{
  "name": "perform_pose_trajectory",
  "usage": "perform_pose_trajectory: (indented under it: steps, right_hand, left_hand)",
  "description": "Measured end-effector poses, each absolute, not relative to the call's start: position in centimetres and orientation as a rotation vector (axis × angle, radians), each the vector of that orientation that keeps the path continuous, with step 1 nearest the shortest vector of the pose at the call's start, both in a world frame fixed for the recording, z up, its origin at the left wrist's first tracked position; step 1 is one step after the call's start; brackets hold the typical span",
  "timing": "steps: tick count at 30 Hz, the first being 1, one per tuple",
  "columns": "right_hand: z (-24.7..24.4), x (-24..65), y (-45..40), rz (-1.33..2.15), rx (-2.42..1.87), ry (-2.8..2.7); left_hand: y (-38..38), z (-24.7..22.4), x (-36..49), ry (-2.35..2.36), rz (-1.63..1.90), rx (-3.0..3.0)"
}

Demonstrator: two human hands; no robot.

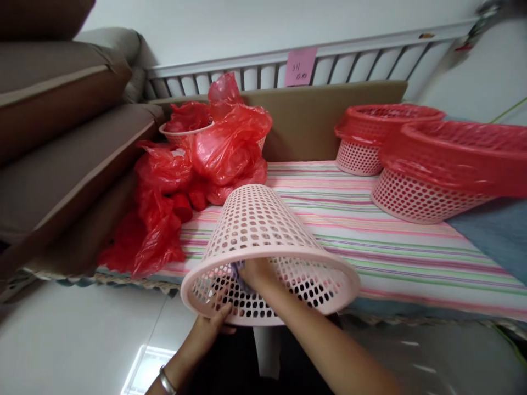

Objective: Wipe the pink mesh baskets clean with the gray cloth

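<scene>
A pale pink perforated basket (255,219) lies tipped on the near edge of the bed, its wide mouth facing me. My left hand (214,322) grips the lower left of its rim, thumb inside and fingers outside. Inside the mouth, my right hand (257,272) is closed on a bunched purple-grey cloth (241,276) against the left inner wall. The basket's rim hides part of that hand's upper side.
Red plastic bags (222,148) heap at the back left around another basket. Two baskets with red liners (362,159) (420,197) stand at the right. Stacked cushions (61,131) fill the left side. A pink note (300,67) hangs on the headboard rail.
</scene>
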State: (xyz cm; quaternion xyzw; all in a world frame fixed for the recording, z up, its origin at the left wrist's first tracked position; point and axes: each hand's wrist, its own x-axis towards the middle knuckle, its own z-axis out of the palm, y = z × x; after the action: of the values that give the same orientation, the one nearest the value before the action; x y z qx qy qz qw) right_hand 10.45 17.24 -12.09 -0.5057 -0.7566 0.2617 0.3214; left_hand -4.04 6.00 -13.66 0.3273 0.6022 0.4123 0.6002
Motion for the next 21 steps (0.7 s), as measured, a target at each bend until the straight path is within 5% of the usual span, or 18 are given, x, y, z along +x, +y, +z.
perform_pose_trajectory:
  steps: [8,14,21]
  right_hand:
    - [-12.7,13.4,6.7,0.793,-1.296,-2.181]
    - [-11.4,12.7,9.6,0.752,-1.324,-1.727]
    - [-13.5,9.4,16.2,0.667,-1.075,-1.946]
  left_hand:
    - [5.6,-14.0,-4.1,1.254,0.965,0.834]
    - [5.7,-13.3,-4.7,1.258,0.868,0.828]
    - [5.9,-12.6,-5.1,1.241,0.826,0.773]
